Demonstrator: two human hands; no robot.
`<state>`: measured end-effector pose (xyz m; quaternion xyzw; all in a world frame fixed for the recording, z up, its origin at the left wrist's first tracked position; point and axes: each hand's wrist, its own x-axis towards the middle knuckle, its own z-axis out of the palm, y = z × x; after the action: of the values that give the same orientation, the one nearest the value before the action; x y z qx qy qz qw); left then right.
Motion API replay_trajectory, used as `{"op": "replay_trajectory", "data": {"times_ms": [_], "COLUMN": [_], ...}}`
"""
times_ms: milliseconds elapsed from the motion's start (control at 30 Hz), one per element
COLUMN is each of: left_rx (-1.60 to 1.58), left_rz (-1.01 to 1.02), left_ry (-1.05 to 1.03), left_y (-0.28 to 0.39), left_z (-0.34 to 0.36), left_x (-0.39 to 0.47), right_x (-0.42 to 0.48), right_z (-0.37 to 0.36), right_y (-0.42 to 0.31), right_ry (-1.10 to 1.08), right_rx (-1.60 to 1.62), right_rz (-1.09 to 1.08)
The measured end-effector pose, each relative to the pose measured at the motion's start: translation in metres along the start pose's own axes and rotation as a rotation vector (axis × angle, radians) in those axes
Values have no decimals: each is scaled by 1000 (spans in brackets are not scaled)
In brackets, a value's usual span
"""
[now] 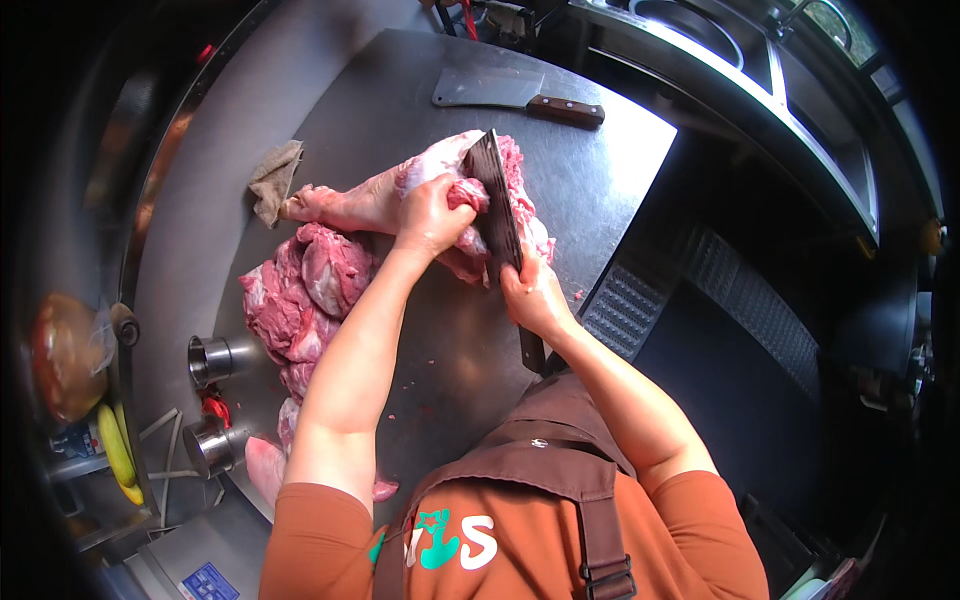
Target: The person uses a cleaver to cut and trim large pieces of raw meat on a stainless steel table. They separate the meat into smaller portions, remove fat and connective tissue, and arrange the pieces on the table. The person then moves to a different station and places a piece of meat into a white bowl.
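Note:
A large leg of raw meat (pixel 367 196) lies on the steel worktop (pixel 442 360), its shank pointing left. My left hand (pixel 436 214) grips a pink flap of meat (pixel 469 193) near the thick end. In my right hand (pixel 534 289) is a broad-bladed knife (pixel 491 195), its handle running down towards my apron. The blade stands nearly on edge at the meat, between the flap and the cut red flesh (pixel 517 169) at the right. Its cutting edge is hidden, so how deep it sits cannot be told.
A cleaver with a wooden handle (pixel 562 109) lies at the far side. Boned meat pieces (pixel 304 292) are heaped left of my forearm. A cloth (pixel 275 180) and two steel cups (pixel 210 360) sit along the left. The worktop's right edge (pixel 630 217) drops off beside perforated metal panels (pixel 622 311).

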<state>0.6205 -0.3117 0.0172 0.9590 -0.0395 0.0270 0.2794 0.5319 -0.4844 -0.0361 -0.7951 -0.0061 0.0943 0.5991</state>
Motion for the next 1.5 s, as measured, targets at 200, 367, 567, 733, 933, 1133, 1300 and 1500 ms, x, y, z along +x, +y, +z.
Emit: {"op": "replay_trajectory", "data": {"times_ms": [200, 367, 567, 733, 933, 1133, 1300, 1500], "left_rx": [-547, -1000, -1067, -1101, -1165, -1176, -420, 773], "left_rz": [-94, -291, -322, -271, -302, -306, -164, 551], "left_ry": [63, -28, -63, -57, -9, -6, 218, 249], "left_y": [-63, -63, -65, -64, -68, -88, -96, -4], "left_z": [3, -4, -7, -2, -5, -11, -4, -10], "left_x": [-4, -14, -15, -20, -8, 0, -9, -23], "right_x": [-94, -115, -91, -47, -55, -96, -109, -109], "right_z": [-15, -32, -14, 12, -10, -57, -68, -63], "right_y": [7, 0, -10, 2, 4, -17, -25, -25], "right_ry": [-184, -134, -40, 3, -121, -439, -250, -123], "right_rx": [-83, -136, -24, -69, -248, -240, -229, 46], "right_rz": [182, 80, 80, 85, 75, 379, 198, 260]}}
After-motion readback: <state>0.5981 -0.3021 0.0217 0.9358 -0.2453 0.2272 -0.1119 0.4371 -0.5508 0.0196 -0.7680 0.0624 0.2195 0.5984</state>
